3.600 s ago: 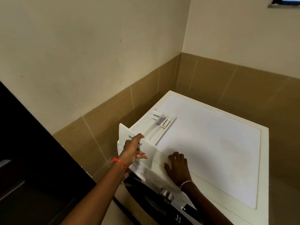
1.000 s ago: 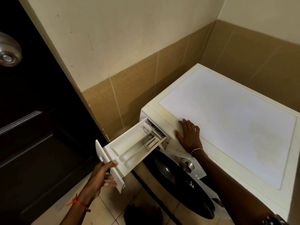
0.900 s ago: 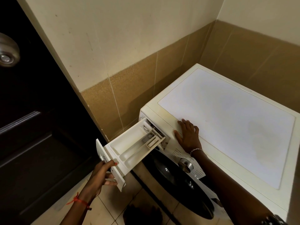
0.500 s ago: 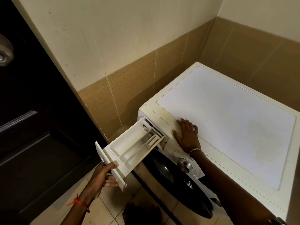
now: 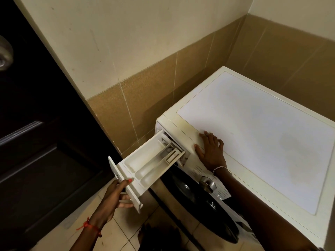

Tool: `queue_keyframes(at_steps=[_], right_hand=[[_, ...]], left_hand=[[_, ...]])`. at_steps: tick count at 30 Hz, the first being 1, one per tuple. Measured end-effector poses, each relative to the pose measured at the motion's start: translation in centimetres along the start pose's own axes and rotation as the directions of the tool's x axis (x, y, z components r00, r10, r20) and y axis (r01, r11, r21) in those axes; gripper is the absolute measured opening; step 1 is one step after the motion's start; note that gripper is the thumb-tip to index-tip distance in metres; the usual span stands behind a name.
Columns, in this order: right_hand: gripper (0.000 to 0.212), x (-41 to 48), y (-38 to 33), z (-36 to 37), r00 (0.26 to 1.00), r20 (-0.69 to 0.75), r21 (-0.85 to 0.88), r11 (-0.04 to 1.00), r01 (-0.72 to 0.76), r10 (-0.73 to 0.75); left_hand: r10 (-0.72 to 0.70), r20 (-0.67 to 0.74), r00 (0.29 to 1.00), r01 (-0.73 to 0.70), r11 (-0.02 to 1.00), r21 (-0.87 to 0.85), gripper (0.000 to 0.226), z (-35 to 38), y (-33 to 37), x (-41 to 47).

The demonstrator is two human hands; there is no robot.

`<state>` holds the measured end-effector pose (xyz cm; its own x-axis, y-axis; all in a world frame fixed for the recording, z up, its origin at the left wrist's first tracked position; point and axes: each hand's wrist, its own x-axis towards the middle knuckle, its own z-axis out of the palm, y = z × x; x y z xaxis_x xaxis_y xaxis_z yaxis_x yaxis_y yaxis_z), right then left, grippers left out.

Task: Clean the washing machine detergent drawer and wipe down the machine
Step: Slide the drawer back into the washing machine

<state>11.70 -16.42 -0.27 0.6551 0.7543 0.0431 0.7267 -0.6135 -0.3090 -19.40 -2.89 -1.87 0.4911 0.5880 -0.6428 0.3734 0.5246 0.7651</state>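
A dark door with a metal knob beside tan wall tiles

Open floor near left under the pulled-out drawer. Dark door crowding the left, tiled wall close behind. Bare machine top wide open far right.

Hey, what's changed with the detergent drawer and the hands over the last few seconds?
The detergent drawer, earlier lying on top of the washing machine, now sits in its slot, pulled far out. The left hand still grips its front panel; the right hand stays flat on the machine's top.
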Motion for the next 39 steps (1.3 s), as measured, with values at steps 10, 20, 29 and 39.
queue_keyframes(at_steps=[10, 20, 29, 39], right_hand=[[0.076, 0.0, -0.3, -0.3, 1.0, 0.006, 0.018, 1.0, -0.005, 0.005], [0.072, 0.1, -0.1, 0.0, 1.0, -0.012, -0.011, 1.0, 0.0, 0.0], [0.07, 0.3, -0.2, 0.0, 1.0, -0.005, -0.032, 0.999, 0.002, -0.002], [0.072, 0.2, -0.3, 0.1, 1.0, 0.003, -0.033, 0.999, -0.008, 0.008]], left_hand=[[0.025, 0.092, 0.995, -0.014, 0.993, -0.118, 0.042, 4.8, 1.8, 2.8], [-0.022, 0.153, 0.988, 0.049, 0.984, -0.171, 0.044, 5.0, 1.6, 4.2], [0.0, 0.119, 0.993, 0.018, 0.987, -0.157, 0.061, 5.3, 1.1, 4.1], [-0.012, 0.096, 0.995, 0.028, 0.986, -0.165, 0.045, 5.9, 0.6, 4.3]])
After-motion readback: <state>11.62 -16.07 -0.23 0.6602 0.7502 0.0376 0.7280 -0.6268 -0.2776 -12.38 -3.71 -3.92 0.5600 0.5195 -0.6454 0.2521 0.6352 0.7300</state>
